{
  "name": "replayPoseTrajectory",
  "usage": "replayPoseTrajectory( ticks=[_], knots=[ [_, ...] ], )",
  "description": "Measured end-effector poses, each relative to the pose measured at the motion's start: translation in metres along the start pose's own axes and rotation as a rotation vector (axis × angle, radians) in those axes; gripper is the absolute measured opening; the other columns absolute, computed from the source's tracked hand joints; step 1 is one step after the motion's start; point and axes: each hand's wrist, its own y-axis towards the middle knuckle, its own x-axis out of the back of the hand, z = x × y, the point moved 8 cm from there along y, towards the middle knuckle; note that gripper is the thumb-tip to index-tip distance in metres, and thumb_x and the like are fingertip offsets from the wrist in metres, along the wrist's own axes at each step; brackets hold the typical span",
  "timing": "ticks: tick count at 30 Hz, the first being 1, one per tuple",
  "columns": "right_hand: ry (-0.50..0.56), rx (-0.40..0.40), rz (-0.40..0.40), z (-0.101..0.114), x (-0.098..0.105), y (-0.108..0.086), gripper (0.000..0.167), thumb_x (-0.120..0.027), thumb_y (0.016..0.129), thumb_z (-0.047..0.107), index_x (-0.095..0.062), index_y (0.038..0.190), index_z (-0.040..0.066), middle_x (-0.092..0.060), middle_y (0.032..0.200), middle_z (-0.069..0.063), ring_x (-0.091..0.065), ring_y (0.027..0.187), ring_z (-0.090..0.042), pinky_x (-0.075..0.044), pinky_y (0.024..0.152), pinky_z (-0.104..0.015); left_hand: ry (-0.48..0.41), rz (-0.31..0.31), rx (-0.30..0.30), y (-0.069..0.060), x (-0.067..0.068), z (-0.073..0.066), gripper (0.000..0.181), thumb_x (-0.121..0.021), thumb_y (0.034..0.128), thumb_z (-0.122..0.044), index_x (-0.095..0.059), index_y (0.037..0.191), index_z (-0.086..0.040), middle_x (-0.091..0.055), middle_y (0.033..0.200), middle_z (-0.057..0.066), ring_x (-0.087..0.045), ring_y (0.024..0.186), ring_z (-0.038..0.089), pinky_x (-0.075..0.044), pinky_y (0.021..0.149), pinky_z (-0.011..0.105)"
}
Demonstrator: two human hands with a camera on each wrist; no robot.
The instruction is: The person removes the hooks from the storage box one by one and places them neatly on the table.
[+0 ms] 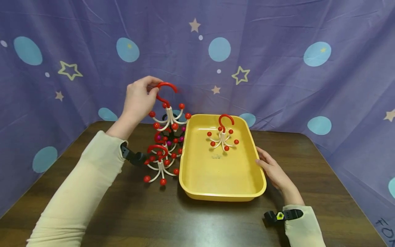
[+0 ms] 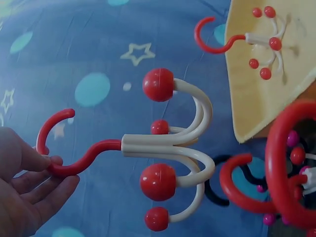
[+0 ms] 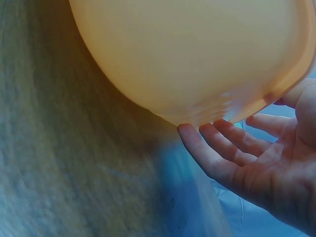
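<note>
My left hand [image 1: 140,97] pinches the red hook of a hanger [image 1: 169,115] with white curved arms tipped with red balls. That hanger hangs upright in the air, left of the yellow tray's far end. In the left wrist view, thumb and fingers grip the hook's bend. With thumb at the rim and fingers against the outer wall, my right hand [image 1: 273,169] holds the right side of the yellow tray [image 1: 216,175]. Inside the tray stands a similar hanger [image 1: 223,137], hook up. Below the left hand, more red-and-white hangers [image 1: 161,166] stand close together.
Behind those, a black hanger with magenta balls [image 1: 168,142] is partly hidden. Everything stands on a dark wooden table [image 1: 139,212]. A purple curtain [image 1: 262,89] with stars and blue spots hangs behind it. Each wrist wears a black camera band [image 1: 132,156].
</note>
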Motion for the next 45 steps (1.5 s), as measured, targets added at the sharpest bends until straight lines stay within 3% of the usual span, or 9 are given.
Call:
replayPoseTrajectory(
  ticks=[10, 20, 29, 35, 45],
  knots=[
    [-0.005, -0.015, -0.007, 0.000, -0.001, 0.000, 0.057, -0.039, 0.097, 0.016, -0.012, 0.145, 0.004, -0.029, 0.139, -0.028, -0.044, 0.114, -0.034, -0.046, 0.081, -0.023, 0.036, -0.083, 0.105, 0.001, 0.031, 0.042, 0.027, -0.049, 0.0916, -0.011, -0.063, 0.115, -0.012, -0.066, 0.106, 0.010, -0.060, 0.093, 0.025, -0.043, 0.069, 0.030],
    [-0.002, -0.013, -0.001, 0.002, 0.000, -0.001, 0.057, -0.039, 0.097, 0.016, -0.011, 0.145, 0.003, -0.028, 0.139, -0.029, -0.043, 0.115, -0.036, -0.046, 0.082, -0.023, 0.080, -0.070, 0.142, -0.001, 0.035, 0.074, 0.028, -0.047, 0.0911, -0.008, -0.063, 0.115, -0.008, -0.065, 0.106, 0.016, -0.057, 0.093, 0.030, -0.040, 0.075, 0.038],
    [0.000, -0.010, -0.008, 0.000, 0.000, 0.000, 0.057, -0.040, 0.097, 0.016, -0.012, 0.145, 0.004, -0.028, 0.139, -0.028, -0.044, 0.114, -0.034, -0.046, 0.081, -0.023, 0.088, -0.072, 0.158, -0.003, 0.024, 0.092, 0.027, -0.047, 0.0898, -0.006, -0.063, 0.112, -0.006, -0.065, 0.103, 0.017, -0.057, 0.093, 0.031, -0.040, 0.075, 0.039],
    [-0.009, -0.018, -0.018, -0.002, 0.002, -0.001, 0.058, -0.040, 0.097, 0.017, -0.011, 0.145, 0.004, -0.027, 0.141, -0.027, -0.041, 0.117, -0.037, -0.045, 0.082, -0.022, 0.068, -0.076, 0.150, -0.003, 0.005, 0.105, 0.024, -0.049, 0.0888, -0.003, -0.064, 0.108, -0.003, -0.065, 0.099, 0.019, -0.059, 0.091, 0.031, -0.041, 0.077, 0.041],
    [-0.003, 0.007, 0.003, 0.000, 0.001, 0.001, 0.056, -0.039, 0.098, 0.018, -0.012, 0.145, 0.004, -0.027, 0.140, -0.028, -0.042, 0.117, -0.037, -0.046, 0.081, -0.023, 0.060, -0.053, 0.232, -0.003, -0.018, 0.132, 0.025, -0.048, 0.0896, -0.005, -0.063, 0.109, -0.004, -0.065, 0.101, 0.018, -0.058, 0.091, 0.032, -0.043, 0.077, 0.042]
  ],
)
